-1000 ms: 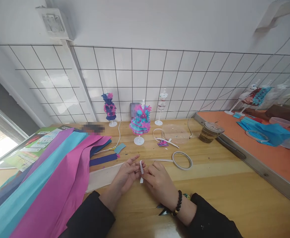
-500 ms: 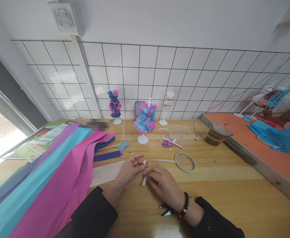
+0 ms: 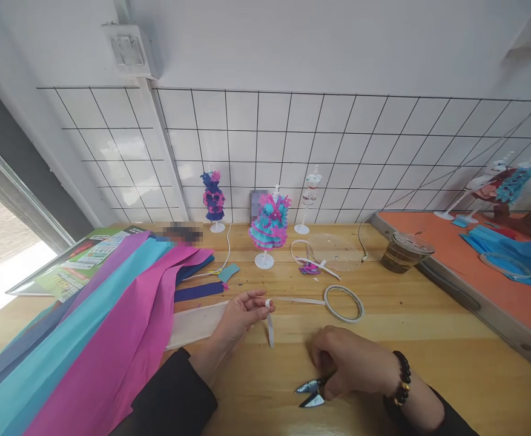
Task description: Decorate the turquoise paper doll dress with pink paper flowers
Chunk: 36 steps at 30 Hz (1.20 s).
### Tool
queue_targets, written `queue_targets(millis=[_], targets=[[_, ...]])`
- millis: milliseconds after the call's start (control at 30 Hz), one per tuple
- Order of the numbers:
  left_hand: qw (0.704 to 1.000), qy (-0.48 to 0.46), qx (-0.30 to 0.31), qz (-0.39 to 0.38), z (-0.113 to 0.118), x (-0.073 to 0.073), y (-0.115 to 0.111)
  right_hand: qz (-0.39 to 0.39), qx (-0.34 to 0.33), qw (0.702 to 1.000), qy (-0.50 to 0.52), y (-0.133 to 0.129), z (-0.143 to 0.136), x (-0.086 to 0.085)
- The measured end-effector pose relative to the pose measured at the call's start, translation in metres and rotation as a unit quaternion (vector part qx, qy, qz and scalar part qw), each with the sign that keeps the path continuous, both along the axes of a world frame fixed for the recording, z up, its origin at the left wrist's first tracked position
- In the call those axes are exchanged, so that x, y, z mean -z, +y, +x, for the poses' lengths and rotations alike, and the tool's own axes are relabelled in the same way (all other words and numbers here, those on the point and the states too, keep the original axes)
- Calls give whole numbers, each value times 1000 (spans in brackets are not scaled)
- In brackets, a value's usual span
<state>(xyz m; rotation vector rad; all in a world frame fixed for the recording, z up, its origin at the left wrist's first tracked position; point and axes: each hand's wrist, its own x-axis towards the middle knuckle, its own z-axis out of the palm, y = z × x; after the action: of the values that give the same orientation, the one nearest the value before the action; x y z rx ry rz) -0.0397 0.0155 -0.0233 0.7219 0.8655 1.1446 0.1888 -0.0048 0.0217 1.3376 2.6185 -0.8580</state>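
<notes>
My left hand is pinching a narrow white strip of tape between thumb and fingers; its loose end hangs below the fingertips. From that hand the tape runs right, over the wooden table, to a tape roll. My right hand is lower right, its fingers curled down over the thread snips. Their two pointed blades stick out to the left, spread apart, while the handle is hidden beneath the hand. Left of my left hand lies a pale, flat strip of material.
Long pink, turquoise and purple paper sheets cover the left. Small dress stands, one with a turquoise-pink dress, line the tiled wall. A lidded cup stands beside the orange-topped table at right. A dark blue strip lies left of centre.
My right hand has left the tape near my left hand and moved right and down to the thread snips. The left hand still pinches the tape. The view has shifted slightly.
</notes>
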Motion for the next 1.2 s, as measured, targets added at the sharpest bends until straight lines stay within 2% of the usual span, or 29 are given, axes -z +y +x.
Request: queue_targets(millis=[233,400,467,533,600,800,1067,1200], targets=[[999,9,-33,-10,4,-4,0,-50,-6,999,10,-1,-5,5],[999,13,-26,-19,3,-7,0,-123,20,989,79,7,-3,11],[999,4,-24,-24,3,-7,-1,-186,46,971,139,11,-3,12],[999,-11,-22,-22,4,-7,-2,-266,73,941,198,14,-5,11],[999,-24,-21,-14,5,-8,-3,-304,87,915,252,15,-9,10],[999,-27,-19,8,6,-5,-5,-266,100,876,390,11,-27,11],[1000,-28,8,10,4,-3,-4,-230,140,862,428,9,-38,19],[999,-41,14,2,4,-3,-5,-234,178,845,447,10,-39,22]])
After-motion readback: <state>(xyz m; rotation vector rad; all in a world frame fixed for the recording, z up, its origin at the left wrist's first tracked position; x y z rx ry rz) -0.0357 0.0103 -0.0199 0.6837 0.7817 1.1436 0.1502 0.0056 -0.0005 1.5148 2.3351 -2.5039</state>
